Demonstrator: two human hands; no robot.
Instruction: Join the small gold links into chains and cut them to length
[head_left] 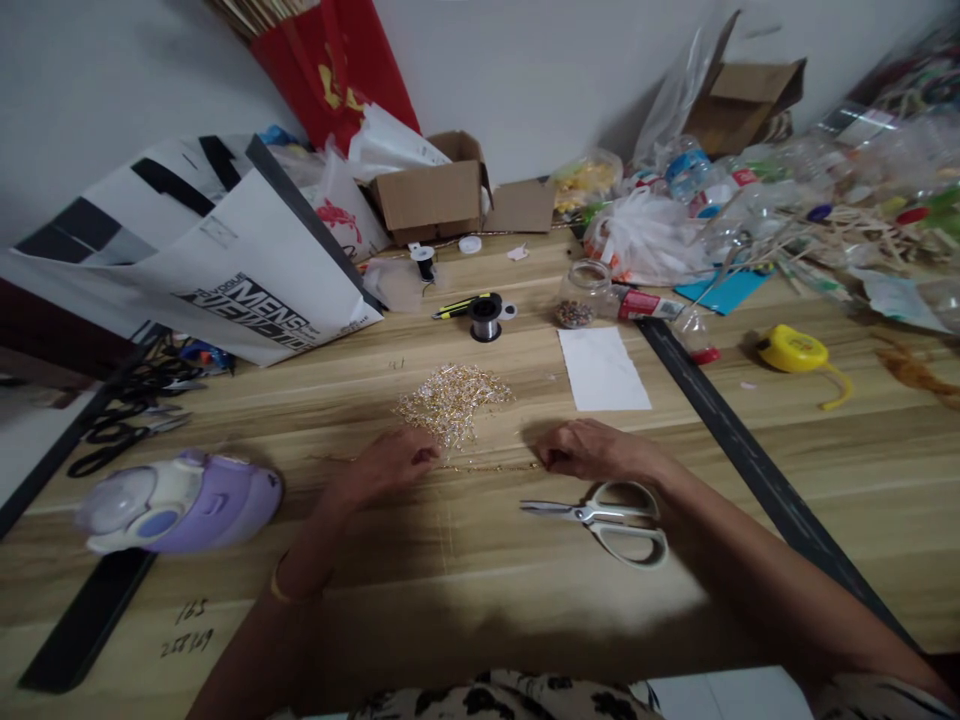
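Note:
A thin strand of gold beads [487, 468] runs low across the wooden table between my two hands. My left hand [397, 456] is closed with its fingers curled at the strand's left part, and a fine tail of it shows beyond the wrist. At the other end, my right hand [581, 447] is closed, its fingertips pinching the strand. A loose heap of small gold and clear beads [454, 398] lies just beyond my left hand. Scissors with pale handles [600, 512] rest right below my right hand, blades pointing left.
Beyond the beads sit a wire spool [486, 320], a yellow-black cutter [457, 307] and a jar of beads [576, 310]. White paper [604, 370] and a yellow tape measure [795, 350] lie right. A purple bottle [202, 500] and black scissors [112, 440] are left.

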